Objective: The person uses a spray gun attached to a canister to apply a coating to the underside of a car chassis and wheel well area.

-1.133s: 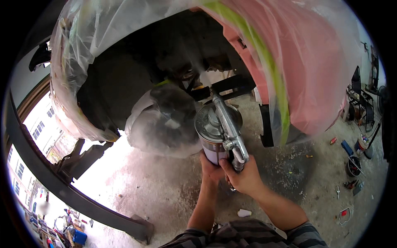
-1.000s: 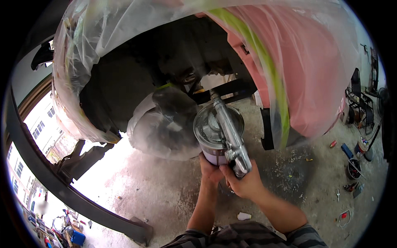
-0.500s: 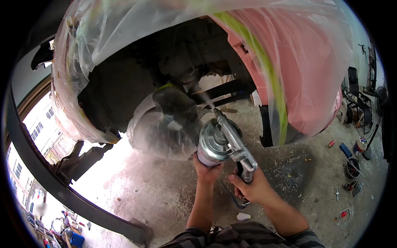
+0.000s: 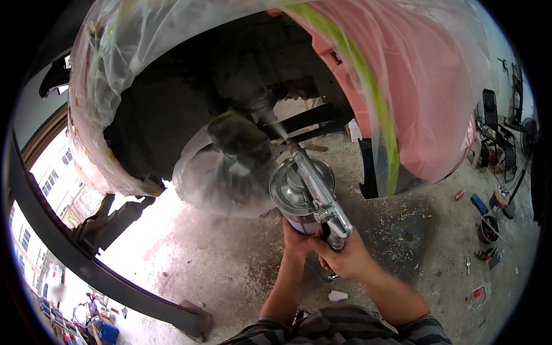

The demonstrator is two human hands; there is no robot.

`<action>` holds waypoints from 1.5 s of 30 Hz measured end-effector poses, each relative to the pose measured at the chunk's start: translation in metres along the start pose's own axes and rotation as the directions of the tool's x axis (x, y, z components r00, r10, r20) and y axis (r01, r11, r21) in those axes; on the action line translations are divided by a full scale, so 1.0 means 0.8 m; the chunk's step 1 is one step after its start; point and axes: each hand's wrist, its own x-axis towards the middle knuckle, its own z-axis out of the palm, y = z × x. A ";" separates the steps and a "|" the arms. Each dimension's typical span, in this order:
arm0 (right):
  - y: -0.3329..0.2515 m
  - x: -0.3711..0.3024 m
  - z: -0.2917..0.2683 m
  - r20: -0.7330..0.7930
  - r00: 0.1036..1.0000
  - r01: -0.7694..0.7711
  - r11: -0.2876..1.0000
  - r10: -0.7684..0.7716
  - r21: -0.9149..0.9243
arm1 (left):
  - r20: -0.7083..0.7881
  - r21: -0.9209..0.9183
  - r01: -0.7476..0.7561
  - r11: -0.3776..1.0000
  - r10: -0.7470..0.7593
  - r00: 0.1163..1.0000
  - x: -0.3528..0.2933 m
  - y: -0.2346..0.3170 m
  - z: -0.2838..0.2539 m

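One metal spray gun (image 4: 315, 187) with a round canister (image 4: 283, 192) occupies the centre of the frame, its nozzle toward the upper left, emitting pale mist; the left hand (image 4: 296, 240) has its grip wrapped about the canister's lower part, the right hand (image 4: 345, 256) its grip clasped round the gun's handle. Left of centre hangs a plastic-wrapped bundle (image 4: 210, 181); upper right, a pink panel (image 4: 425, 115) lies under clear film.

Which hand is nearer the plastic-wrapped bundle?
Left: the left hand, on the canister, is below and right of the plastic-wrapped bundle in the picture; the right hand, on the spray handle, is farther right.
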 end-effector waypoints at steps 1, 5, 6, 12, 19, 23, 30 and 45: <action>0.001 0.003 0.004 -0.027 0.995 0.098 0.994 -0.099 -0.046 | 0.000 -0.002 0.000 1.000 0.000 1.000 -0.002 -0.001 -0.001; 0.001 0.005 0.010 -0.070 0.986 0.139 0.983 -0.148 -0.122 | 0.111 -0.114 0.046 0.992 -0.033 0.993 -0.014 0.001 0.004; 0.004 0.005 0.009 -0.068 0.982 0.167 0.976 -0.178 -0.143 | 0.059 -0.112 0.032 0.993 -0.026 0.998 -0.023 0.002 0.024; 0.008 -0.002 -0.003 -0.075 0.995 -0.063 0.998 0.063 -0.010 | -0.088 0.020 -0.125 0.992 0.126 0.988 -0.059 0.019 0.014; -0.011 0.017 -0.014 0.028 0.995 -0.094 0.994 0.092 0.053 | -0.227 0.044 -0.376 0.926 0.376 0.899 -0.081 0.023 -0.007; -0.021 0.029 -0.023 0.111 0.980 -0.160 0.985 0.167 -0.072 | -0.298 0.111 -0.452 0.885 0.463 0.835 -0.091 0.015 0.003; 0.002 0.016 0.008 -0.044 0.993 -0.101 0.984 0.109 0.147 | -0.329 0.187 -0.422 0.887 0.461 0.824 -0.090 0.011 -0.006; 0.015 0.006 0.014 -0.081 0.995 -0.052 0.997 0.056 0.051 | -0.284 0.143 -0.400 0.905 0.425 0.860 -0.077 0.003 0.005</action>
